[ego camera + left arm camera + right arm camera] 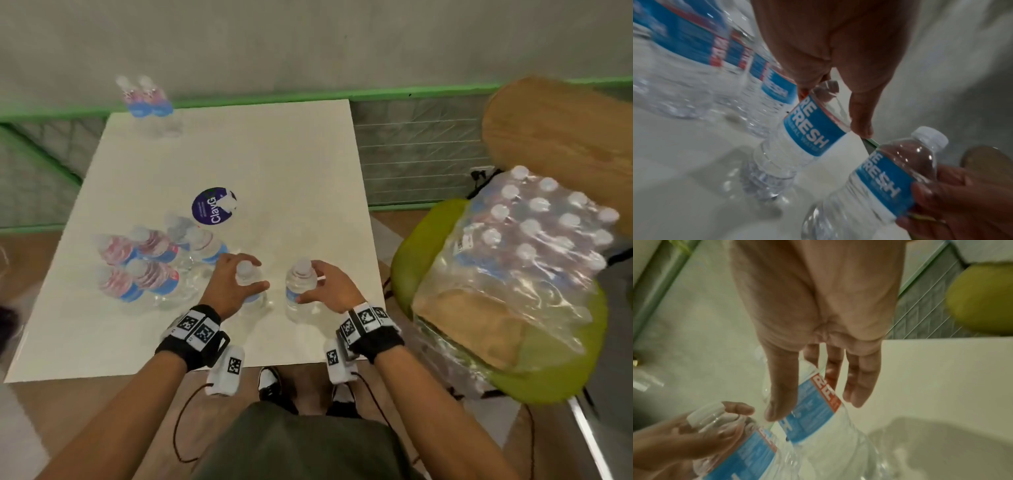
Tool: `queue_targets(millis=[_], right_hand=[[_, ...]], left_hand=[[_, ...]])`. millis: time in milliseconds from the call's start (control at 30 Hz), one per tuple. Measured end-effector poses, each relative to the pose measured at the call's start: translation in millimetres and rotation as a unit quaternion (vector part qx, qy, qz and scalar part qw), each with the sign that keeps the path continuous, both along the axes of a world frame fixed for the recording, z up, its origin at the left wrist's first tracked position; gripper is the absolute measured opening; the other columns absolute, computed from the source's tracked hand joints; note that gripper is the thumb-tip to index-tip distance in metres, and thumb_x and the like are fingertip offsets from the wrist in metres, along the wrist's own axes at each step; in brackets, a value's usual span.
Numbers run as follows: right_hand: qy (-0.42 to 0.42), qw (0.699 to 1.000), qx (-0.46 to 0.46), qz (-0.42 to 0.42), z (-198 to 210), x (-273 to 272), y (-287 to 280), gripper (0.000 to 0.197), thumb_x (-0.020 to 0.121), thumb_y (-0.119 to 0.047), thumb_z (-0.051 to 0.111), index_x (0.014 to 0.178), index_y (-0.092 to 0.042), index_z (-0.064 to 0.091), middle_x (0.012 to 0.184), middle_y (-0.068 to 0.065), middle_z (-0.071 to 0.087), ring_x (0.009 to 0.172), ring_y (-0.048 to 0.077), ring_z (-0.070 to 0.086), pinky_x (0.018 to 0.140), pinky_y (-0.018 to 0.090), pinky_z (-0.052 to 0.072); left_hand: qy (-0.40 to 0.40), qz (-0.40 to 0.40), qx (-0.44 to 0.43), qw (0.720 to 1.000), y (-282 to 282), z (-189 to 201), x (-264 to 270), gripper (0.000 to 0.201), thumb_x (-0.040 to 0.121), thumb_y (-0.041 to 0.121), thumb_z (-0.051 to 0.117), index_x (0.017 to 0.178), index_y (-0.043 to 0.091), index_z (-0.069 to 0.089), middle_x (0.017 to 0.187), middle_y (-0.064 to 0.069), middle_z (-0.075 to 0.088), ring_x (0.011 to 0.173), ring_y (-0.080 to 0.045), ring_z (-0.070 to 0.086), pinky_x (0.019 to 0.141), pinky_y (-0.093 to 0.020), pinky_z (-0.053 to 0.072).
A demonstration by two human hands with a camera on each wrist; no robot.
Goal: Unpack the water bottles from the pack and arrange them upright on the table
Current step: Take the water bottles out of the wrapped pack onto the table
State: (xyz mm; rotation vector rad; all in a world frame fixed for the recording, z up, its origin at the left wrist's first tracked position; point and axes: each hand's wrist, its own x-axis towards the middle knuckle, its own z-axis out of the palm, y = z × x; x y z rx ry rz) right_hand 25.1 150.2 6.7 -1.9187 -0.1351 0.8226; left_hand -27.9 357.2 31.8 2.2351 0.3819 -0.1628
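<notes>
Each hand, left hand [228,281] and right hand [328,285], is gripping a bottle near the tabletop's [281,164] front edge and should be seating its base flat before releasing.

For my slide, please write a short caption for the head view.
Each hand, left hand and right hand, sets a water bottle upright on the white table beside a bottle cluster.

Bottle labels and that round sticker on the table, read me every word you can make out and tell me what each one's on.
"REFRESH": blue label of the bottle the left hand holds, and of the bottle in the right hand.
"ClayG": round purple sticker on the table.
Smaller label print: too blurred to read.
</notes>
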Motion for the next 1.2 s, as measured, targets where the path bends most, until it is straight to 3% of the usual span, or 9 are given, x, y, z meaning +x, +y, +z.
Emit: queue_targets(millis=[133, 267, 367, 500, 600, 667, 1000, 1100, 1200], right_hand=[[-0.028, 0.999, 0.011, -0.015, -0.2, 17.6, 56.8, 0.063, 0.071, -0.012, 0.079, 0.127, -0.015, 0.052, 0.116, -0.001, 0.062, 0.098, 0.013, 0.056, 0.082, 0.021, 0.038], [-0.053, 0.998, 0.011, -0.028, 1.5, 34.8, 98.6, 0.058, 0.074, -0.010, 0.076, 0.127, -0.012, 0.051, 0.119, 0.006, 0.062, 0.098, 0.016, 0.055, 0.082, 0.022, 0.038], [-0.076, 0.997, 0.001, -0.021, -2.8, 46.7, 122.8, 0.063, 0.074, -0.007, 0.076, 0.131, -0.011, 0.047, 0.127, 0.010, 0.058, 0.112, 0.025, 0.056, 0.092, 0.029, 0.043], [-0.101, 0.995, -0.019, 0.012, -8.1, 58.8, 148.3, 0.069, 0.073, 0.000, 0.074, 0.134, -0.010, 0.043, 0.132, 0.013, 0.054, 0.120, 0.031, 0.052, 0.103, 0.043, 0.043], [-0.114, 0.992, -0.039, 0.029, -10.9, 66.2, 155.4, 0.070, 0.074, 0.000, 0.073, 0.135, -0.011, 0.042, 0.133, 0.011, 0.054, 0.121, 0.027, 0.052, 0.098, 0.029, 0.040], [-0.122, 0.991, -0.049, 0.036, -12.3, 69.2, 157.0, 0.070, 0.074, -0.002, 0.074, 0.135, -0.011, 0.042, 0.133, 0.011, 0.054, 0.120, 0.026, 0.052, 0.092, 0.025, 0.037], [-0.128, 0.990, -0.048, 0.042, -14.6, 68.1, 155.2, 0.074, 0.074, -0.005, 0.075, 0.138, -0.012, 0.039, 0.134, 0.009, 0.053, 0.122, 0.028, 0.051, 0.097, 0.030, 0.038], [-0.095, 0.995, -0.023, 0.034, -11.2, 63.1, 149.9, 0.081, 0.078, -0.003, 0.071, 0.146, -0.014, 0.028, 0.143, 0.008, 0.046, 0.129, 0.025, 0.045, 0.100, 0.026, 0.036], [-0.077, 0.997, -0.014, 0.028, -0.8, 53.3, 141.3, 0.089, 0.081, -0.008, 0.070, 0.150, -0.016, 0.016, 0.152, 0.006, 0.033, 0.137, 0.024, 0.036, 0.109, 0.033, 0.032]], left_hand=[[-0.023, 0.060, 0.000, 0.998, 38.7, -5.3, -7.6, 0.046, 0.066, 0.008, 0.082, 0.104, 0.016, 0.056, 0.109, -0.004, 0.048, 0.103, -0.017, 0.044, 0.089, -0.026, 0.032], [-0.015, 0.077, 0.008, 0.997, 64.0, -6.5, -13.2, 0.053, 0.068, 0.008, 0.080, 0.115, 0.015, 0.055, 0.119, -0.004, 0.053, 0.109, -0.018, 0.046, 0.092, -0.028, 0.032], [-0.005, 0.070, 0.070, 0.995, 79.3, -7.5, -17.5, 0.060, 0.069, 0.015, 0.080, 0.123, 0.017, 0.054, 0.124, -0.011, 0.054, 0.118, -0.028, 0.042, 0.098, -0.034, 0.031], [0.016, 0.096, 0.072, 0.993, 91.8, -9.0, -18.5, 0.066, 0.071, 0.015, 0.077, 0.130, 0.018, 0.047, 0.128, -0.014, 0.049, 0.125, -0.028, 0.036, 0.102, -0.037, 0.031], [0.015, 0.124, 0.059, 0.990, 99.8, -9.2, -16.9, 0.070, 0.071, 0.014, 0.077, 0.133, 0.018, 0.044, 0.130, -0.015, 0.046, 0.126, -0.029, 0.035, 0.104, -0.039, 0.032], [0.011, 0.117, 0.061, 0.991, 103.1, -8.2, -16.3, 0.072, 0.071, 0.013, 0.078, 0.134, 0.016, 0.043, 0.132, -0.014, 0.045, 0.127, -0.028, 0.035, 0.105, -0.038, 0.031], [-0.020, 0.072, 0.100, 0.992, 105.3, -4.4, -16.2, 0.068, 0.070, 0.013, 0.079, 0.129, 0.010, 0.046, 0.127, -0.012, 0.049, 0.121, -0.030, 0.037, 0.102, -0.038, 0.030], [-0.017, 0.071, 0.108, 0.991, 104.4, -3.6, -16.1, 0.068, 0.070, 0.013, 0.079, 0.129, 0.010, 0.046, 0.127, -0.013, 0.048, 0.121, -0.031, 0.038, 0.101, -0.038, 0.031], [-0.021, 0.062, 0.124, 0.990, 104.8, -5.7, -16.0, 0.072, 0.067, 0.017, 0.081, 0.129, 0.009, 0.046, 0.128, -0.014, 0.047, 0.120, -0.032, 0.038, 0.101, -0.038, 0.031]])
